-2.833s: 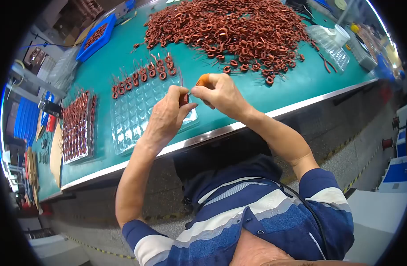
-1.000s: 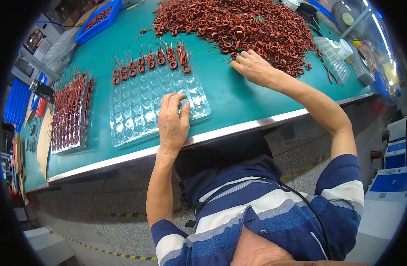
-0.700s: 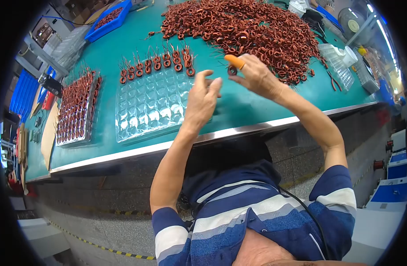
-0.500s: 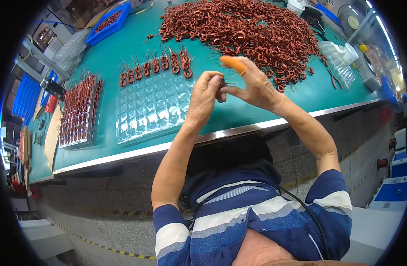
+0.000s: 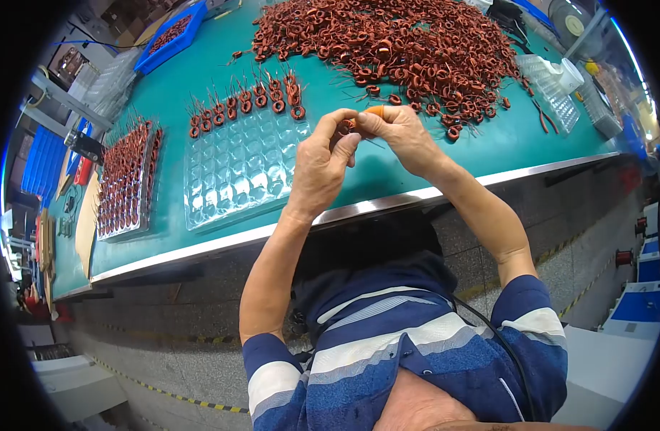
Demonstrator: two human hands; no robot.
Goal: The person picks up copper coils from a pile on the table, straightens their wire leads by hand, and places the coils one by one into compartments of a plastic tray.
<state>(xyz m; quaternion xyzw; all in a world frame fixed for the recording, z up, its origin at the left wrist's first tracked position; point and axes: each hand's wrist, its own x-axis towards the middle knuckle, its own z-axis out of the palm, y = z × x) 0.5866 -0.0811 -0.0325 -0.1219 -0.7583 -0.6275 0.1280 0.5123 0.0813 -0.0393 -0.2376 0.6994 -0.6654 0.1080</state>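
Note:
My left hand [image 5: 321, 164] is closed around a red-brown toroidal coil [image 5: 348, 125], a wire-wound ring mostly covered by the fingers. Against it presses my right hand [image 5: 405, 140], its thumb and index finger pinched at the coil; an orange finger cot [image 5: 375, 111] covers that index finger. Thin wire leads stick out below the pinch. Left of my hands lies a clear plastic blister tray [image 5: 236, 172], its far rows holding several coils [image 5: 260, 98] with leads pointing up. Beyond my hands spreads a large heap of similar coils [image 5: 394, 50].
A stack of filled trays [image 5: 125, 187] stands on the left of the green table [image 5: 172, 251]. A blue bin [image 5: 172, 37] with coils sits at the far left. To the right are red-handled pliers [image 5: 545, 118], clear trays [image 5: 549, 90] and a white cup [image 5: 570, 74].
My right hand has come in from the right, its raised orange-covered finger lowering onto the coil in my left hand. The coil now shows between the fingers.

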